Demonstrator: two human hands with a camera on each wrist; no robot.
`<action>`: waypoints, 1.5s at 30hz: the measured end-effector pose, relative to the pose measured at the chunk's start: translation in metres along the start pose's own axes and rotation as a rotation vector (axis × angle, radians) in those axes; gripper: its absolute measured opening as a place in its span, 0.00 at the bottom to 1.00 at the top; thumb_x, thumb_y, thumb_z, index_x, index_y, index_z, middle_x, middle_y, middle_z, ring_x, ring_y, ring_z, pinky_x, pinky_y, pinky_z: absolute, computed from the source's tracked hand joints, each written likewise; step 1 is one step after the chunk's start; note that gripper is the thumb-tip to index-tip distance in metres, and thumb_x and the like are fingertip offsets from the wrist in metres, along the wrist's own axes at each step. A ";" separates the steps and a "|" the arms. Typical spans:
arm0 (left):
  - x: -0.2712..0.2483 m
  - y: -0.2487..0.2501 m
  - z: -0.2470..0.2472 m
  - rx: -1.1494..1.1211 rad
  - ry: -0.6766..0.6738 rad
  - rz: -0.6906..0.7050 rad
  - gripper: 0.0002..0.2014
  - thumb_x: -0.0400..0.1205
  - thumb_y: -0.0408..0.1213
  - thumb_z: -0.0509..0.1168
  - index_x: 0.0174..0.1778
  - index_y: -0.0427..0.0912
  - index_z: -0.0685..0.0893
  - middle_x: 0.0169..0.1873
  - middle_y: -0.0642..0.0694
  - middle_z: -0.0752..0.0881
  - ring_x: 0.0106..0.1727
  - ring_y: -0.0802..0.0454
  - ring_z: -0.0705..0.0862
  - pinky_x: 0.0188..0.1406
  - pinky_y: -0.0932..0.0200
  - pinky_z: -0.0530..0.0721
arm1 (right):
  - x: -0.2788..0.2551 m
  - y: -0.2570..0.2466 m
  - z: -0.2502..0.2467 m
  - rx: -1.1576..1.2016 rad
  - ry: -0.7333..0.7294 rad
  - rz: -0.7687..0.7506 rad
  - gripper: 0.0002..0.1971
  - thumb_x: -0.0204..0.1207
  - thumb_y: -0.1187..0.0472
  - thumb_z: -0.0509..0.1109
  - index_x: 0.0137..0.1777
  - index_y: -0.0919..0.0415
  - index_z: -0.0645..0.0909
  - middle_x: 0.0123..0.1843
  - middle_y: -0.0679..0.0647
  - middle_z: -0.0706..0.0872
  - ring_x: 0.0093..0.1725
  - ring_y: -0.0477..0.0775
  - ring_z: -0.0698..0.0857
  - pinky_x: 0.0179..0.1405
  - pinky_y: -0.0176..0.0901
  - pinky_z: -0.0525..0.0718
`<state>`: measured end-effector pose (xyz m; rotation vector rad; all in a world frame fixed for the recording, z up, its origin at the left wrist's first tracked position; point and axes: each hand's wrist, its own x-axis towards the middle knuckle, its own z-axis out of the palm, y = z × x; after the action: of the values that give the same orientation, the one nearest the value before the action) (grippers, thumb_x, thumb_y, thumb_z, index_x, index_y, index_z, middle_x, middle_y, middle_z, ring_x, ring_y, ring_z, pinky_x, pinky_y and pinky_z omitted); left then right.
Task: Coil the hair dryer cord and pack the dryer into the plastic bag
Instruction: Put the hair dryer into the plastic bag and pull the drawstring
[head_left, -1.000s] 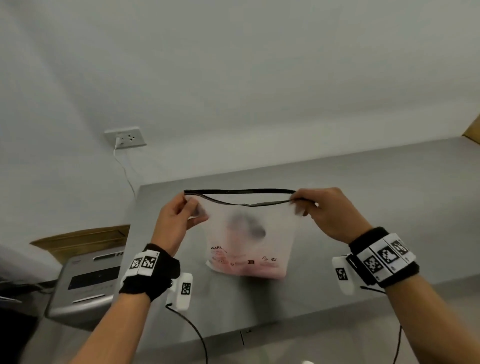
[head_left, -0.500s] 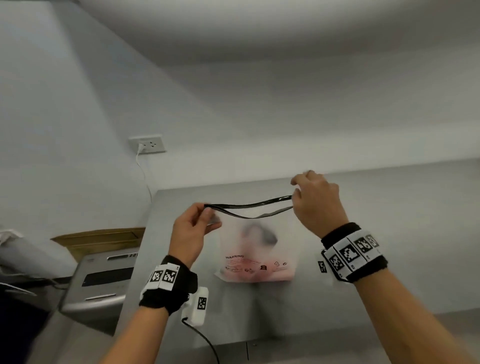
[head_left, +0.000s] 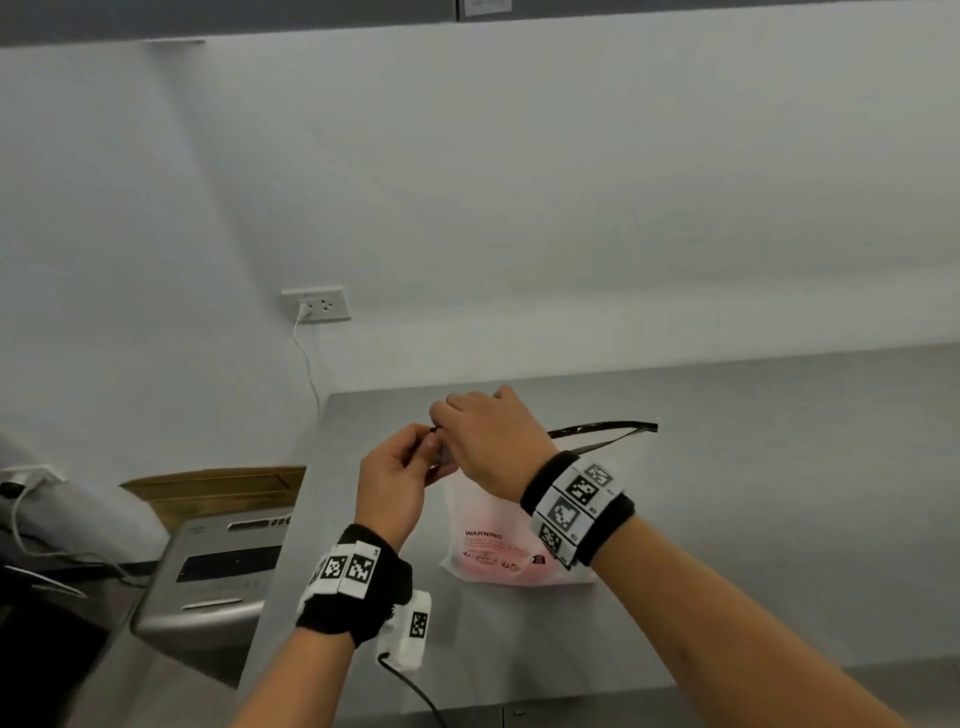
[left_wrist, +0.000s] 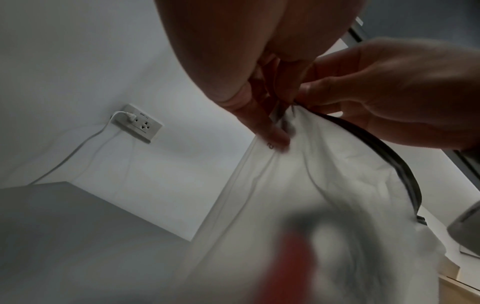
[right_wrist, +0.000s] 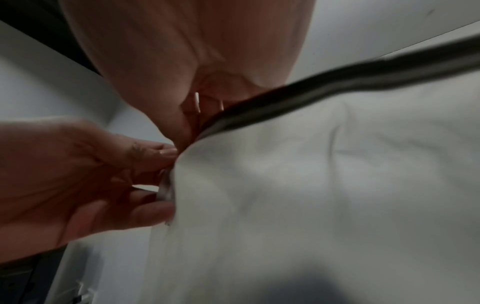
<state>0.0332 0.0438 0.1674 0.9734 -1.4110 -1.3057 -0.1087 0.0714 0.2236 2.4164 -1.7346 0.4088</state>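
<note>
A frosted plastic bag (head_left: 491, 519) with a black zip strip (head_left: 602, 429) hangs just above the steel table (head_left: 779, 467). Through its wall the hair dryer shows only as a pink and dark blur (left_wrist: 298, 257); its cord is not distinguishable. My left hand (head_left: 428, 457) pinches the bag's top left corner. My right hand (head_left: 441, 418) is close against it, fingers pinching the zip strip at that same end. In the left wrist view the left hand's fingers (left_wrist: 270, 131) grip the bag (left_wrist: 324, 174) below the right hand (left_wrist: 389, 92). The right wrist view shows the strip (right_wrist: 337, 82) running from the right hand's fingers (right_wrist: 192, 111).
A wall socket (head_left: 316, 304) with a white cable plugged in sits above the table's left end. Left of the table stand a grey machine (head_left: 218, 571) and a cardboard box (head_left: 218, 486). The table's front edge runs below my forearms.
My right hand has gone from the bag's right end to its left end, beside the left hand. The strip's right end now hangs free. The head view has tilted up.
</note>
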 end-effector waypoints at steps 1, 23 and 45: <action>0.000 -0.001 0.002 0.009 0.004 0.000 0.11 0.88 0.27 0.62 0.44 0.33 0.88 0.39 0.35 0.90 0.44 0.45 0.92 0.47 0.57 0.91 | -0.001 0.002 -0.001 -0.007 0.005 -0.020 0.04 0.83 0.58 0.64 0.52 0.57 0.78 0.46 0.52 0.85 0.42 0.58 0.83 0.46 0.52 0.71; 0.024 -0.011 0.005 -0.022 0.157 -0.004 0.11 0.89 0.29 0.60 0.45 0.35 0.86 0.38 0.37 0.86 0.42 0.46 0.89 0.49 0.56 0.93 | -0.103 0.137 -0.054 -0.108 -0.190 0.479 0.06 0.80 0.54 0.61 0.42 0.52 0.75 0.39 0.47 0.83 0.37 0.57 0.82 0.34 0.46 0.75; 0.002 -0.018 -0.013 0.373 -0.016 0.079 0.15 0.85 0.33 0.67 0.66 0.52 0.84 0.57 0.59 0.89 0.59 0.63 0.87 0.59 0.67 0.82 | -0.060 0.062 0.124 0.995 -0.022 0.886 0.09 0.79 0.55 0.70 0.47 0.61 0.87 0.44 0.59 0.91 0.45 0.63 0.89 0.52 0.63 0.87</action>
<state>0.0448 0.0365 0.1496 1.1378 -1.7260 -1.0123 -0.1684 0.0718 0.0846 1.8080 -3.0493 1.6626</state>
